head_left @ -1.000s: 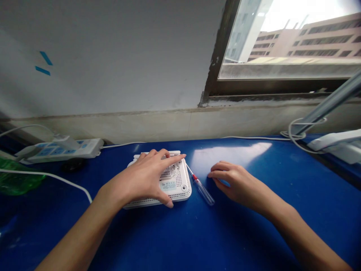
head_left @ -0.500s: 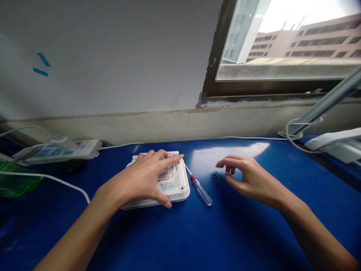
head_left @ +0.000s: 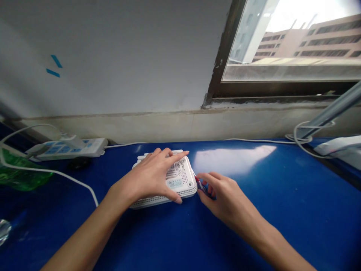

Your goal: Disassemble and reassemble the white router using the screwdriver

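A white router (head_left: 184,177) lies with its vented, labelled underside up on the blue table. Spread across its top is my left hand (head_left: 155,175), the thumb over the front edge and the index finger reaching toward the back right corner; it holds the router against the table. Beside the router's right edge, my right hand (head_left: 218,192) is closed around a screwdriver (head_left: 199,183) with a clear handle and a red collar. Most of the handle is hidden by the fingers, and the shaft lies along the router's side.
A white power strip (head_left: 76,148) with a plugged-in adapter stands at the back left, near a green plastic bottle (head_left: 25,173) and a dark round object (head_left: 79,163). A white cable (head_left: 70,181) crosses the left side. A grey metal arm (head_left: 327,113) rises at the right.
My right hand has moved left from near some small dark pieces and closed on the screwdriver. Those pieces are now out of sight. My left hand stays on the router; the view has shifted slightly.
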